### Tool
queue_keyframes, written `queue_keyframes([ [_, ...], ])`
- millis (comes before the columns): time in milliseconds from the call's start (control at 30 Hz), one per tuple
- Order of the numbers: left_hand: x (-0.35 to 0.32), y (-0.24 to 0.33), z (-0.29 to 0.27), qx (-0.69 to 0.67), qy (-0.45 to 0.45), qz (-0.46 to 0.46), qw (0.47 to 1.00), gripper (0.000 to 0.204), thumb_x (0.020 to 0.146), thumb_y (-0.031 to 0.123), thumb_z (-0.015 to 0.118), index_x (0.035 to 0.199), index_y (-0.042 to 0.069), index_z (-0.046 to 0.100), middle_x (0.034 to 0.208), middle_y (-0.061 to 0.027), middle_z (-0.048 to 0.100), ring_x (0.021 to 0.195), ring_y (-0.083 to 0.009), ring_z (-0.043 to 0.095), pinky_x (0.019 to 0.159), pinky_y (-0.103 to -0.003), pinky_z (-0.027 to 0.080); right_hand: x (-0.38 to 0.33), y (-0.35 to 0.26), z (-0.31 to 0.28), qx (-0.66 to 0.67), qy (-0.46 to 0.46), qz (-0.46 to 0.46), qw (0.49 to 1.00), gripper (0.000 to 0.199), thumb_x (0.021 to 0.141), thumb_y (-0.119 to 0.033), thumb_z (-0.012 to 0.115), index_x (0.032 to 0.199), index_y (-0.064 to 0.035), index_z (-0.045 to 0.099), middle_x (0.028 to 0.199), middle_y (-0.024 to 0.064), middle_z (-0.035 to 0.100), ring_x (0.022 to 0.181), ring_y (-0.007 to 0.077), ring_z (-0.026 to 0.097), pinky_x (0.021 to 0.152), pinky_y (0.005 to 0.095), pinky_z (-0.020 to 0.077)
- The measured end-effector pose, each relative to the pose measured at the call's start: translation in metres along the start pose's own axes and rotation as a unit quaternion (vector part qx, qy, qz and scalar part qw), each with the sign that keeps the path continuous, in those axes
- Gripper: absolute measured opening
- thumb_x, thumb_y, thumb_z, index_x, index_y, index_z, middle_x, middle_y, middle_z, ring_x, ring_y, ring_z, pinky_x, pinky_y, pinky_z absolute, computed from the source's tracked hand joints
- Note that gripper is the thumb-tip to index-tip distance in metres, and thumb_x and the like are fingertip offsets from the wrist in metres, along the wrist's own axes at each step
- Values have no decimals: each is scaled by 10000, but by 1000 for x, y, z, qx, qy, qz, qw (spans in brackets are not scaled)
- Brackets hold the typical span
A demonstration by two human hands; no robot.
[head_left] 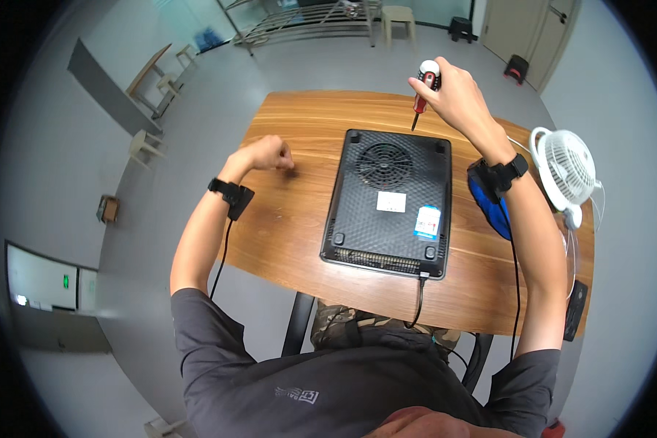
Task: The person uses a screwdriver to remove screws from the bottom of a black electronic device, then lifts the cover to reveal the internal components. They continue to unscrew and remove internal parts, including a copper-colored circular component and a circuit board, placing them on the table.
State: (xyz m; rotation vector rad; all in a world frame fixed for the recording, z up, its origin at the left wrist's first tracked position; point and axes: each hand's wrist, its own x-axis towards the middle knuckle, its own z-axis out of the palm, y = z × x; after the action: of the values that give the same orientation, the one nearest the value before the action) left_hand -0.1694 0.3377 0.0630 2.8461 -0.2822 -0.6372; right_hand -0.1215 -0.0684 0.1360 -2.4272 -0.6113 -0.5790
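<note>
A black cooker [387,204] lies bottom-up in the middle of the wooden table [292,226], its round fan grille toward the far edge and its cord running off the near edge, where the lower end is hidden behind the person's shirt. The right hand [452,91] is closed around the red-and-black handle of a screwdriver [423,91], held upright with the tip just above the cooker's far right corner; whether the tip touches the casing is hard to tell. The left hand [270,155] rests as a closed fist on the table left of the cooker, well apart from it; anything inside the fist is hidden. A white fan [566,171] stands right of the cooker, partly behind the right forearm.
</note>
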Motion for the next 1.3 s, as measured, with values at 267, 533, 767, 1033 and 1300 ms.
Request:
queue_keyframes([
  [267, -59, -44, 73, -92, -7, -7, 996, 180, 836, 194, 771, 875, 21, 738, 810, -111, 738, 743, -236, 679, 707, -360, 526, 1, -49, 32, 31, -51, 5, 998, 445, 901, -402, 709, 910, 30, 599, 816, 204, 692, 763, 367, 689, 695, 435, 542],
  [533, -64, -58, 84, -109, 8, 13, 994, 200, 824, 196, 801, 843, 14, 721, 752, -103, 715, 690, -229, 647, 666, -369, 510, 8, -58, 38, 17, -72, 20, 997, 466, 903, -420, 710, 934, 34, 609, 815, 209, 693, 774, 365, 698, 703, 429, 549],
  [767, -60, -66, 83, -139, -27, 11, 990, 225, 848, 228, 795, 869, 13, 731, 770, -100, 720, 704, -205, 639, 673, -352, 505, 16, -45, 43, -14, -55, 5, 998, 479, 901, -435, 707, 944, 35, 624, 789, 213, 693, 757, 374, 701, 700, 425, 551],
  [1033, -46, -66, 52, -121, 5, 11, 993, 316, 956, 315, 675, 983, 10, 748, 803, -113, 730, 733, -213, 669, 704, -352, 534, 26, -38, 46, 7, -63, 22, 998, 478, 901, -440, 705, 948, 29, 627, 794, 207, 696, 766, 357, 703, 706, 424, 546],
  [1300, 29, -16, 19, -187, 181, 159, 952, 276, 946, 169, 654, 1159, -1, 696, 1069, -142, 734, 970, -230, 695, 880, -361, 550, 51, -41, 74, 7, -50, -15, 999, 454, 909, -420, 696, 931, 23, 603, 800, 208, 694, 793, 388, 694, 717, 456, 548],
])
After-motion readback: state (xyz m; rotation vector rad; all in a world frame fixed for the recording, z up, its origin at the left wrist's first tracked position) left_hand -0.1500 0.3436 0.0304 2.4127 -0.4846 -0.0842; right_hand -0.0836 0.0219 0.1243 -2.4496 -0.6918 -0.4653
